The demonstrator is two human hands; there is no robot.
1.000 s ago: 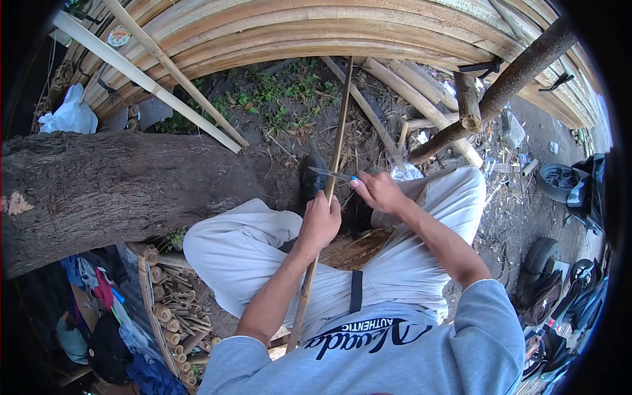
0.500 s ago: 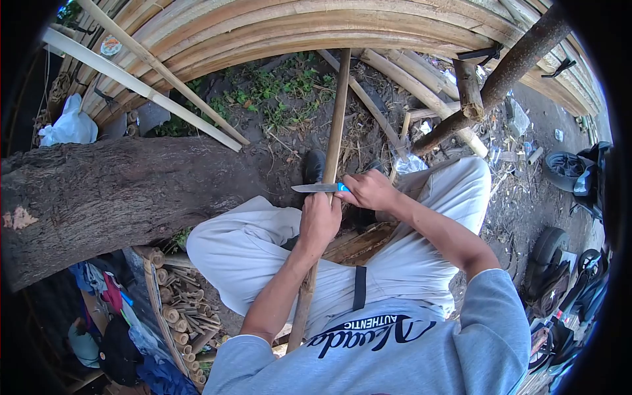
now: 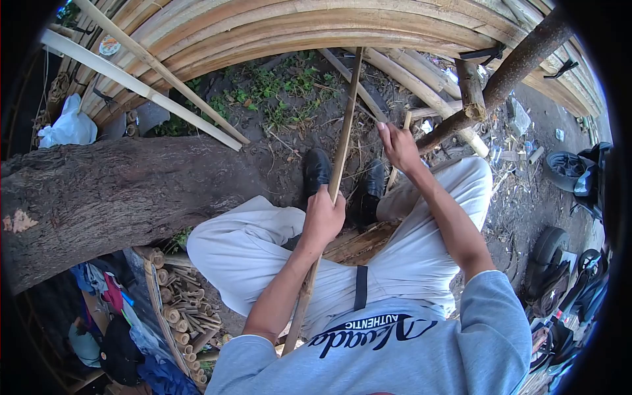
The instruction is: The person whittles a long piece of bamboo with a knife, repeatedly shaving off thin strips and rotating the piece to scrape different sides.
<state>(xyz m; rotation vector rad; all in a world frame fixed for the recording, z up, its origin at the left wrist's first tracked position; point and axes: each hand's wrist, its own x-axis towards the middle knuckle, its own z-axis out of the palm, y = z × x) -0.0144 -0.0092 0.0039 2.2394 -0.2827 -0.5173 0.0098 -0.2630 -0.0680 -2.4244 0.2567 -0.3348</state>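
Presumably for steadiness, our left grip clenches a strip pointing to twelve o'clock; at one, what our right grip holds we cannot tell.

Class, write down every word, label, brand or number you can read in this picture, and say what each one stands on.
"AUTHENTIC", on the front of the grey shirt.
"Nevada", as it seems, in large dark script on the same shirt; folds distort its first letters.
Round label by the stacked strips, upper left: any print is too small to read.
I can make out no numbers.
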